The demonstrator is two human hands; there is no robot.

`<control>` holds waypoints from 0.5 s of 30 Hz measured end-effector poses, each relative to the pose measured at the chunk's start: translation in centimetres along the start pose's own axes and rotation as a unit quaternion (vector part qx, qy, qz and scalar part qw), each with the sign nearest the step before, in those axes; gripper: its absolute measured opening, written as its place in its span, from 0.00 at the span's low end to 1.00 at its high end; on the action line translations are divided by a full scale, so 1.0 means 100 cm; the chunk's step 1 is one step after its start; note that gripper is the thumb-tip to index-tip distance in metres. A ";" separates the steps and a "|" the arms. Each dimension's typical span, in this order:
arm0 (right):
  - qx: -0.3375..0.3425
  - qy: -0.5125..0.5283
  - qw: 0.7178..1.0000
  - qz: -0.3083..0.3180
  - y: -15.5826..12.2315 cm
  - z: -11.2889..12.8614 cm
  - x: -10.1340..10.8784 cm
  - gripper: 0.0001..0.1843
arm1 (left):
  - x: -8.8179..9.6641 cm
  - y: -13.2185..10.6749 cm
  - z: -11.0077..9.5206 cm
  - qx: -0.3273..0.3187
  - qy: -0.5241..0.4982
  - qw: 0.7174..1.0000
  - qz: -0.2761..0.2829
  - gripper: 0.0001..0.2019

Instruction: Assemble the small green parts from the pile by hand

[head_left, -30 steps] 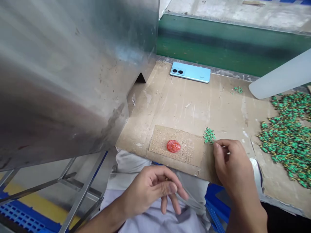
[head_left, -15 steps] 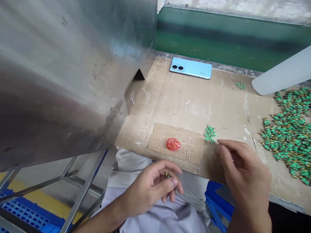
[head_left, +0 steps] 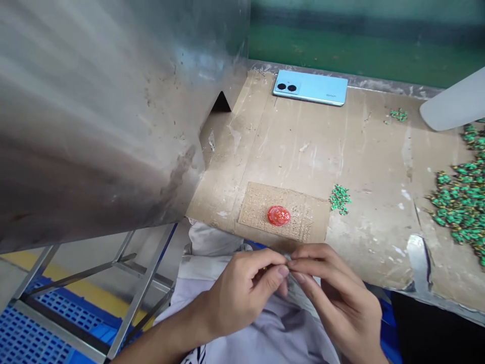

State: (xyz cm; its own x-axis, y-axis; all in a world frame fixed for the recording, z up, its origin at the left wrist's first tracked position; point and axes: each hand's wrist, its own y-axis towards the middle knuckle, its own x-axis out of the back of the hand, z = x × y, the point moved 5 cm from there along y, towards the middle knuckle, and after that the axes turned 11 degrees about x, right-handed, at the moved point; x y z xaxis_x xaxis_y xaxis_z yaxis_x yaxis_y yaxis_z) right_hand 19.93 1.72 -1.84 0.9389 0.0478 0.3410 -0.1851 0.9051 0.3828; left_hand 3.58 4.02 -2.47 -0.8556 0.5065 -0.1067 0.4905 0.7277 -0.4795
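Note:
My left hand and my right hand meet fingertip to fingertip over my lap, just below the front edge of the cardboard-covered table. Both are pinched on a tiny part, too small to name; a speck of yellow and green shows in the left fingers. On the table just above them lies a small perforated cardboard pad with a red blob on it. A small cluster of green parts sits to the pad's right.
A big pile of green parts covers the table's right side, under a white cone. A light-blue phone lies at the back. A large steel housing fills the left, with a metal frame and blue crate below.
My right hand left the small green cluster and came down and left to meet my left hand, which rose slightly and pinched closed. The camera tilted down a little.

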 end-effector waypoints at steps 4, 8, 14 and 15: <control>0.034 -0.009 0.999 0.021 -0.002 0.000 0.003 0.16 | 0.003 -0.004 -0.009 -0.064 0.088 0.993 -0.039 0.11; 0.085 -0.047 0.993 0.067 0.004 0.006 0.002 0.13 | 0.006 -0.005 -0.012 -0.085 0.115 0.989 -0.046 0.10; 0.116 -0.097 0.981 0.125 0.022 0.009 -0.001 0.09 | 0.013 -0.007 -0.005 -0.031 0.074 0.996 -0.029 0.09; 0.110 -0.105 0.982 0.113 0.027 0.008 0.002 0.08 | 0.014 -0.008 -0.003 -0.013 0.047 0.999 -0.024 0.08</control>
State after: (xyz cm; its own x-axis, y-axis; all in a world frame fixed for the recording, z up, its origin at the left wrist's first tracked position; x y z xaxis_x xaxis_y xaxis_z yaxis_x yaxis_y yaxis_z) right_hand 19.37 3.81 -0.11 0.7897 0.1284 0.5999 -0.4623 0.7673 0.4444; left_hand 2.00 4.29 -2.01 -0.8602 0.5100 -0.0014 0.4537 0.7639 -0.4589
